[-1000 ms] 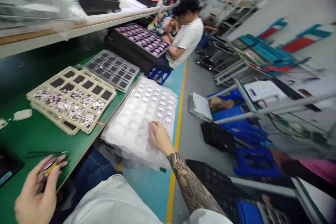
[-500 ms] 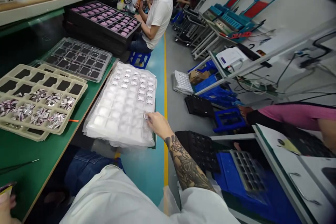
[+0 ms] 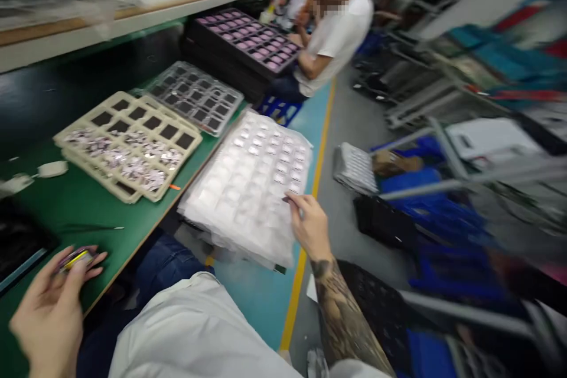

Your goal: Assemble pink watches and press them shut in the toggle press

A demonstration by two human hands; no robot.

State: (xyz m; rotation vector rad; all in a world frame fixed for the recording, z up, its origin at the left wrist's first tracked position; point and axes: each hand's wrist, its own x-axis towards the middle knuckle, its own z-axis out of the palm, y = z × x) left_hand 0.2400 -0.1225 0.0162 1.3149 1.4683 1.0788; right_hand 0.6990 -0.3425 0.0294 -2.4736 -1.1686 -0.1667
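My left hand [image 3: 59,301] holds a small dark, shiny device [image 3: 78,258] with a yellow patch, over the green table's front edge. My right hand [image 3: 309,221] pinches a small dark piece [image 3: 287,196] at the right side of a stack of translucent white trays [image 3: 221,189]. Several small white-framed parts fill pockets in the upper right of the top tray. Beige trays [image 3: 195,140] with heaps of small silvery pieces lie on the green table [image 3: 133,221].
Dark tweezers [image 3: 100,228] lie on the table. Behind are a clear tray [image 3: 237,97] and black foam trays [image 3: 248,71] of pink parts. A person [image 3: 339,29] in a white shirt sits beyond. Blue stools and racks stand right.
The view has turned left, so the scene sits further right. My left hand has come much more into view with the device. My right hand has lifted slightly from the tray, now with a dark piece.
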